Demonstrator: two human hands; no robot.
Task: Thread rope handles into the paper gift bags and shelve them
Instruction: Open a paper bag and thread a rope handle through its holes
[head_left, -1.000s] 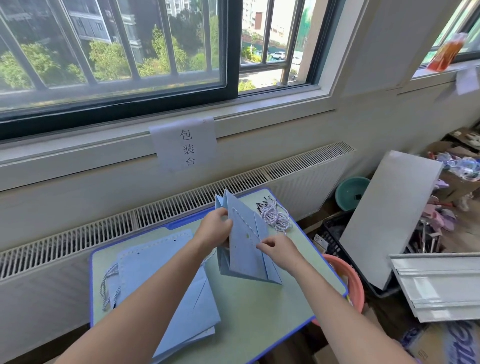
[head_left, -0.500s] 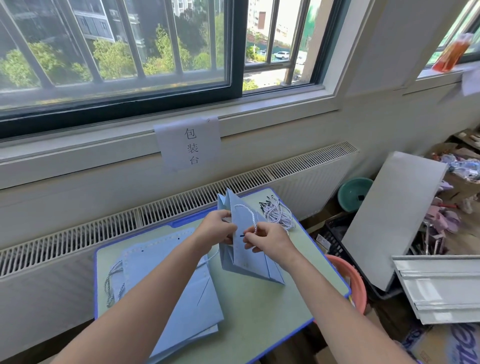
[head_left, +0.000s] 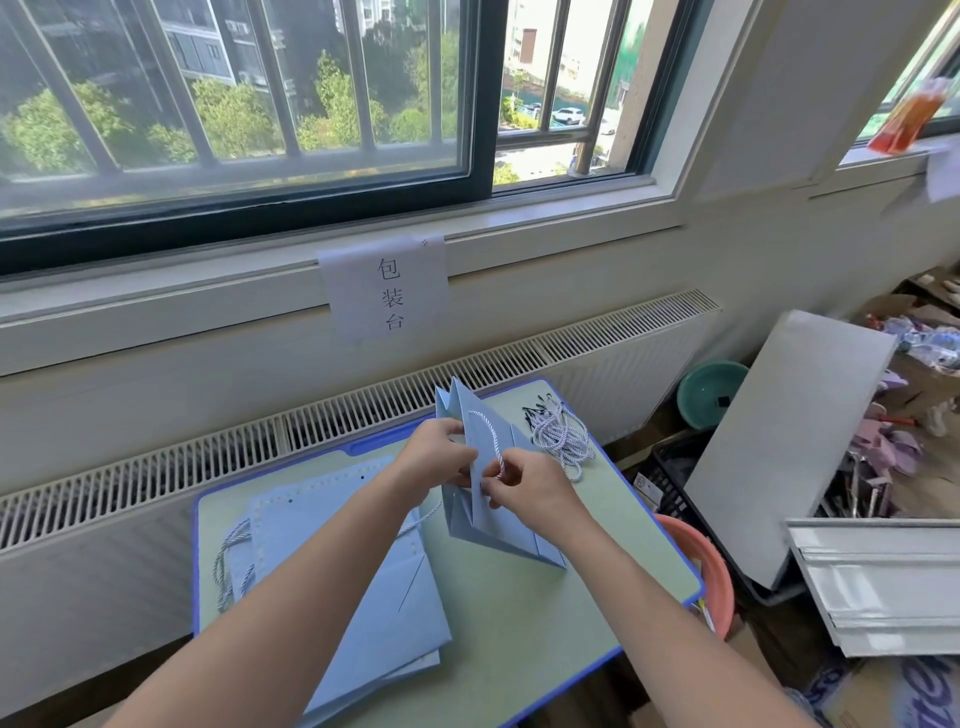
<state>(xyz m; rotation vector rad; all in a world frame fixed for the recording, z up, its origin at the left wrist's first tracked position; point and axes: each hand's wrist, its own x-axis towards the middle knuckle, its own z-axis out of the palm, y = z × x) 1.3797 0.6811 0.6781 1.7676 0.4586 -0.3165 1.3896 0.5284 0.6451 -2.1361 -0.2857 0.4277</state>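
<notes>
I see the blue paper bag (head_left: 488, 499) standing upright on the table (head_left: 519, 597). My left hand (head_left: 439, 457) grips its upper edge, fingers curled; my right hand (head_left: 524, 488) pinches the rope handle (head_left: 491, 436) looped against its face.

A makeshift packing workroom: labelled packing table (head_left: 519, 613), floor clutter (head_left: 893, 441).

Barred window (head_left: 234, 104), daylight, trees outside. White radiator (head_left: 597, 358) below sill. Grey board (head_left: 779, 431) leans at right.
</notes>
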